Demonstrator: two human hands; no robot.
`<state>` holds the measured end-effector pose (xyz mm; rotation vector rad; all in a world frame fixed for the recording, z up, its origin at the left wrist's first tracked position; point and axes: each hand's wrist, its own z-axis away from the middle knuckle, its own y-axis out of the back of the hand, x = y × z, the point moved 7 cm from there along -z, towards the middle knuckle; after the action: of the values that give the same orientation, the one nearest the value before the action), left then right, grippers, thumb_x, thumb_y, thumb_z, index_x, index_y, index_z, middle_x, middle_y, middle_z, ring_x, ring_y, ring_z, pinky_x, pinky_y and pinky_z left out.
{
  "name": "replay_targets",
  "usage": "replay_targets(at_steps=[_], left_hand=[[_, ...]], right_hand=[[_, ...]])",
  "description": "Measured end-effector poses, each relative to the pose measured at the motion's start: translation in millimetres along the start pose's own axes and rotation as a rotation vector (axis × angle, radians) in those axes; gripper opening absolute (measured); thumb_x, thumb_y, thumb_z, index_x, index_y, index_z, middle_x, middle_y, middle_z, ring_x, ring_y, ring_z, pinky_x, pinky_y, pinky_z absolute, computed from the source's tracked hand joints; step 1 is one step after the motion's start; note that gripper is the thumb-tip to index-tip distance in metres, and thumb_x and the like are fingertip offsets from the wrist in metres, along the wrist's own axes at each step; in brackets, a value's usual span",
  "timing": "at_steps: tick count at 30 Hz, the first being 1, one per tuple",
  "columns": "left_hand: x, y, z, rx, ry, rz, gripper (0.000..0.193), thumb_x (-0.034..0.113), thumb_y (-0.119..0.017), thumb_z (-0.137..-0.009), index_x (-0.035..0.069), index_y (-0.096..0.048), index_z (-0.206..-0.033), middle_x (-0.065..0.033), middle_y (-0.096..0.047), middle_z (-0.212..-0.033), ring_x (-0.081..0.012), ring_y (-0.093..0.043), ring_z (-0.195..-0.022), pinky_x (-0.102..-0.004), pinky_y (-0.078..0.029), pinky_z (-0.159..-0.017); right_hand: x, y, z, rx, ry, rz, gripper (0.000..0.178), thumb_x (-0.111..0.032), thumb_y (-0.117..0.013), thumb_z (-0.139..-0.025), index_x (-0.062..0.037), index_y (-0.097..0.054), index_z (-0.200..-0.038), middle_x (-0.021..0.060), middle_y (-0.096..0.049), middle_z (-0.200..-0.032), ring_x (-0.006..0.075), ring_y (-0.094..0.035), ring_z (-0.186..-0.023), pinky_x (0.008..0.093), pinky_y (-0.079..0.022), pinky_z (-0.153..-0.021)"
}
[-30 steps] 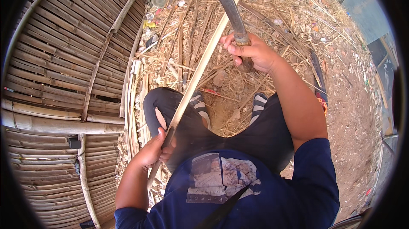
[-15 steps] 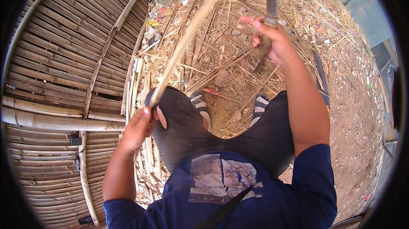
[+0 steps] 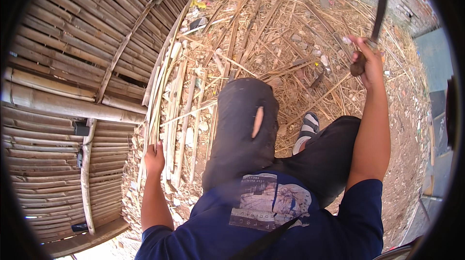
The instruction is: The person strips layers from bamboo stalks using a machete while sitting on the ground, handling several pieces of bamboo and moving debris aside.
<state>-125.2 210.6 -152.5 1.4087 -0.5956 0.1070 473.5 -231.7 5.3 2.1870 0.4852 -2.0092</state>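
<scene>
Slatted bamboo wall (image 3: 53, 101), frame left. Split-bamboo pile (image 3: 175, 114) on the ground just right of it. Bamboo strip (image 3: 163, 100) along pile's left edge, left hand (image 3: 154, 159) closed on its lower end. Machete (image 3: 380, 10), upper right, blade up; right hand (image 3: 371, 64) wraps its handle, one finger extended.

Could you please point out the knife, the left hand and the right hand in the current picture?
Knife (image 3: 379, 15): head view, on the blade.
Left hand (image 3: 155, 160): head view, on the middle of the hand.
Right hand (image 3: 372, 66): head view, on the middle of the hand.
</scene>
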Motion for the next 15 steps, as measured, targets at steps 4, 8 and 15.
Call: replay_targets(at_steps=[4,8,15], left_hand=[[-67,-17,7,0.021,0.079,-0.039,0.052,0.048,-0.055,-0.102,-0.002,-0.065,-0.091,-0.0248,-0.067,-0.078,-0.0444,-0.064,-0.076,-0.0516,-0.048,-0.071],[-93,-17,-1,0.036,0.11,-0.03,0.05,0.047,-0.055,-0.102,-0.001,-0.066,-0.09,-0.0257,-0.068,-0.079,-0.0458,-0.064,-0.077,-0.0529,-0.048,-0.072],[-108,-30,-36,-0.104,0.114,-0.016,0.046,0.047,-0.054,-0.102,0.004,-0.068,-0.11,-0.0276,-0.069,-0.098,-0.0458,-0.066,-0.091,-0.0513,-0.05,-0.079]], right_hand=[[-13,8,2,0.072,0.031,0.064,0.033,-0.027,-0.072,-0.095,-0.0043,-0.056,-0.113,0.0148,-0.07,-0.121,0.0112,-0.058,-0.072,0.0251,-0.051,-0.065],[-10,9,4,0.165,-0.001,0.073,0.031,-0.028,-0.07,-0.098,-0.0053,-0.058,-0.115,0.012,-0.071,-0.121,0.0096,-0.055,-0.067,0.0239,-0.049,-0.062],[25,19,-4,0.261,-0.13,-0.046,0.038,-0.032,-0.071,-0.097,-0.0062,-0.057,-0.122,0.0064,-0.069,-0.114,0.0095,-0.053,-0.071,0.0245,-0.048,-0.063]])
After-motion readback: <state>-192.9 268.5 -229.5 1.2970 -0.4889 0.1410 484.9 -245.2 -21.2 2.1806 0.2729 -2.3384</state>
